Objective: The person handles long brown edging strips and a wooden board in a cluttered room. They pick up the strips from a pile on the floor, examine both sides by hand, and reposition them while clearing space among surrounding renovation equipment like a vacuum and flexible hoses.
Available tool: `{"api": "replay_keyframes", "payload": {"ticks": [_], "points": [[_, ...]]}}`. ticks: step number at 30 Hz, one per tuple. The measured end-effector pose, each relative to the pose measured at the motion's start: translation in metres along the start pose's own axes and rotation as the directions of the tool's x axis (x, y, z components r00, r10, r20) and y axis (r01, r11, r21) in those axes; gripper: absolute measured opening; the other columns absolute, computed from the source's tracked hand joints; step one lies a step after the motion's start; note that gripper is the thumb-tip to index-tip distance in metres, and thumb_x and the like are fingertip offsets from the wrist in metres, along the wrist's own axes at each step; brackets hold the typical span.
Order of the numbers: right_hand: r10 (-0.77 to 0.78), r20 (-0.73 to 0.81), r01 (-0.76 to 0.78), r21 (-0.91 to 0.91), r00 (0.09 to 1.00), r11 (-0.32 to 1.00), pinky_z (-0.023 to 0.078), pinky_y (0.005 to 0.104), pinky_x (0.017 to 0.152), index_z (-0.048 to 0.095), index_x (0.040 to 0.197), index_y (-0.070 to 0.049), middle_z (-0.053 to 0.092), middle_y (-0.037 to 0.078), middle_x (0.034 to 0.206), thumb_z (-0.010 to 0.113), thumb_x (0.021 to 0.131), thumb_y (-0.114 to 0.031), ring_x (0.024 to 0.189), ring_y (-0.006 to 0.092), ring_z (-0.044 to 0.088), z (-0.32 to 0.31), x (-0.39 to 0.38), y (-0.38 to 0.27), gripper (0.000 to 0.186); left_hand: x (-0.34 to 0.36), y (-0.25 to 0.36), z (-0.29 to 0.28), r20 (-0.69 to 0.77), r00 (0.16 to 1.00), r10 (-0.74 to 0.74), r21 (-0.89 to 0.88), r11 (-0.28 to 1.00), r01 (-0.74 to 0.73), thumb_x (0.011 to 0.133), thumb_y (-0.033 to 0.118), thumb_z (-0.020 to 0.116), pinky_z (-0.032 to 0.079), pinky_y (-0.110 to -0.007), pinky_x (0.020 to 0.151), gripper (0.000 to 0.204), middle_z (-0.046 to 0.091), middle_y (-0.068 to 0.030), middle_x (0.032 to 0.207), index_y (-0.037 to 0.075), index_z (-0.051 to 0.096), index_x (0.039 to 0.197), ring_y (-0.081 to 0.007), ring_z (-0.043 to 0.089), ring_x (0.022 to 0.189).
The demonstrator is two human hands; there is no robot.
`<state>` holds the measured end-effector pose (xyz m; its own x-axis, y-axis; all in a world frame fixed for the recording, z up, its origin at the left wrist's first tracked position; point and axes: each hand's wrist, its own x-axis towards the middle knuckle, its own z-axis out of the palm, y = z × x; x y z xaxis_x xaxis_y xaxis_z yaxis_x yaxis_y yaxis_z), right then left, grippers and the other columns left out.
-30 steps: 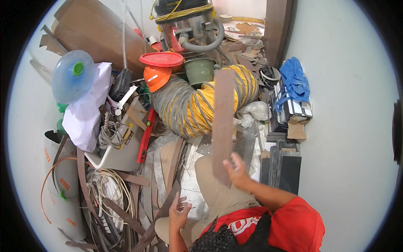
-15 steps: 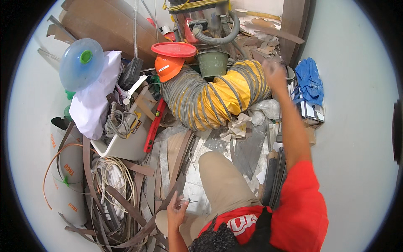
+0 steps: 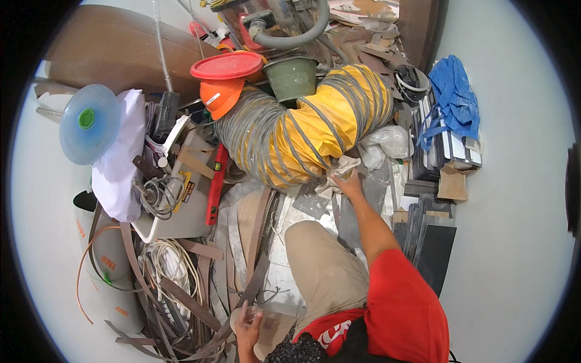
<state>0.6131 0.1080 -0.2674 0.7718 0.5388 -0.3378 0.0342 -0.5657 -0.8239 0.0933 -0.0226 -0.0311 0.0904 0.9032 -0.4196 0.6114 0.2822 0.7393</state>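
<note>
1 right hand [image 3: 350, 184], touching 1 crumpled sheet [image 3: 342, 166]

The crumpled sheet [image 3: 347, 164] is before the duct hose [image 3: 321, 130], the bucket [image 3: 292, 80] behind.

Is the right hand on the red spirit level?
No, the right hand is at the crumpled off-white sheet by the yellow duct, away from the red spirit level.

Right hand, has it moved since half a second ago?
Yes: judged against the yellow duct, the right hand moved down and left in view, from the duct's right end to the crumpled sheet at its near edge.
</note>
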Motion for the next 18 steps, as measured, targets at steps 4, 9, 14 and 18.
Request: {"api": "replay_keyframes", "payload": {"ticks": [4, 9, 14, 18], "points": [[-0.053, 0.129, 0.07, -0.133, 0.99, 0.989, 0.044, 0.0422, 0.105, 0.048, 0.141, 0.0, 0.055, 0.028, 0.137, 0.08, 0.076, -0.046, 0.124, 0.0398, 0.056, -0.011, 0.02, -0.004, 0.086, 0.012, 0.017, 0.017, 0.028, 0.999, 0.02, -0.012, 1.0, -0.019, 0.088, 0.023, 0.077, 0.053, -0.032, 0.085, 0.072, 0.068, -0.0148, 0.114, -0.006, 0.044, 0.145, -0.02, 0.066, 0.098], [0.105, -0.128, -0.143, -0.344, 0.986, 0.928, 0.042, 0.0447, 0.107, 0.06, 0.134, -0.01, 0.047, 0.025, 0.146, 0.073, 0.08, -0.033, 0.133, 0.0418, 0.046, -0.055, 0.053, 0.024, 0.06, 0.026, 0.009, 0.021, 0.072, 0.997, -0.023, 0.041, 0.999, 0.02, 0.087, 0.023, 0.078, 0.053, -0.032, 0.087, 0.074, 0.067, -0.0149, 0.117, -0.006, 0.043, 0.146, -0.0202, 0.065, 0.1], [-0.13, -0.127, -0.036, -0.837, 0.983, 0.545, 0.033, 0.055, 0.112, 0.067, 0.128, -0.011, 0.027, 0.016, 0.161, 0.057, 0.092, -0.026, 0.151, 0.0398, 0.014, -0.108, 0.114, 0.048, 0.04, 0.022, -0.024, 0.002, 0.057, 0.994, -0.091, 0.252, 0.965, 0.073, 0.09, 0.03, 0.076, 0.053, -0.032, 0.085, 0.076, 0.067, -0.0176, 0.116, -0.011, 0.041, 0.144, -0.0198, 0.065, 0.101], [-0.151, -0.097, -0.001, -0.844, 0.984, 0.536, 0.033, 0.0542, 0.112, 0.069, 0.12, -0.002, 0.04, 0.017, 0.153, 0.051, 0.094, -0.023, 0.148, 0.0386, 0.023, -0.124, 0.145, 0.076, 0.038, 0.015, -0.035, -0.003, 0.125, 0.992, -0.022, 0.353, 0.935, -0.024, 0.092, 0.039, 0.071, 0.051, -0.043, 0.091, 0.06, 0.067, -0.0181, 0.123, 0.012, 0.055, 0.143, -0.0319, 0.065, 0.109]]}}
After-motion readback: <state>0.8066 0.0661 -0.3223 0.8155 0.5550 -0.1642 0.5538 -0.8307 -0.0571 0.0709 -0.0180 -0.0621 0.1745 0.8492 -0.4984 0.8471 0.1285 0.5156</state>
